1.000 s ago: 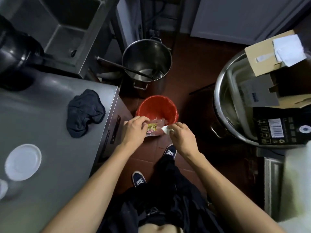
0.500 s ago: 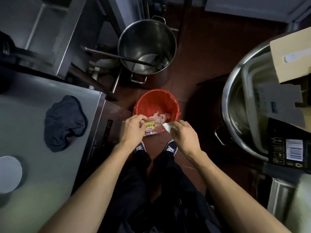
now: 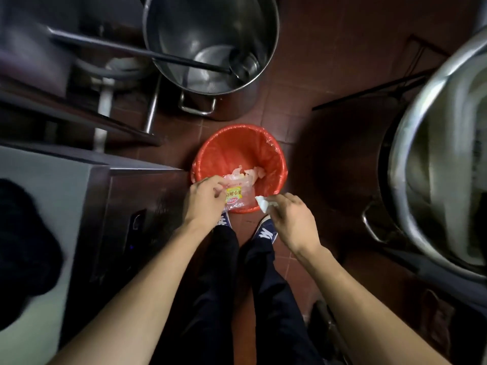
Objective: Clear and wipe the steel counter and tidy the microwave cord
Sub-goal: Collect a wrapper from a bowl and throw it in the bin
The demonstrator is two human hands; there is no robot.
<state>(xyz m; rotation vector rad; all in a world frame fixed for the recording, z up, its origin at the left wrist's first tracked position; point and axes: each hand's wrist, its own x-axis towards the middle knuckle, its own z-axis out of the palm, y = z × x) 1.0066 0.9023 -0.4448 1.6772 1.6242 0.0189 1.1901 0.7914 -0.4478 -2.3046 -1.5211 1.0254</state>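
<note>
We hold the clear wrapper (image 3: 238, 197) pinched in left hand (image 3: 207, 200) and a white wad (image 3: 263, 206) in right hand (image 3: 292, 219), fingers curled, over the red bin's (image 3: 237, 151) near rim beside the bench (image 3: 47, 180) corner; best move further over centre before releasing.

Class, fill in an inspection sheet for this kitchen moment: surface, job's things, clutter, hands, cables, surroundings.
Surface: steel counter at left, blurred.
Job's things: clear plastic wrapper and white crumpled tissue held over the red bin, which holds scraps; dark cloth lies on the counter.
Clutter: nothing else seen on the visible counter.
Hands: left hand grips the wrapper; right hand pinches the tissue.
Cables: nothing seen.
Surroundings: steel stockpot with ladle on red tiles; large steel basin at right.
</note>
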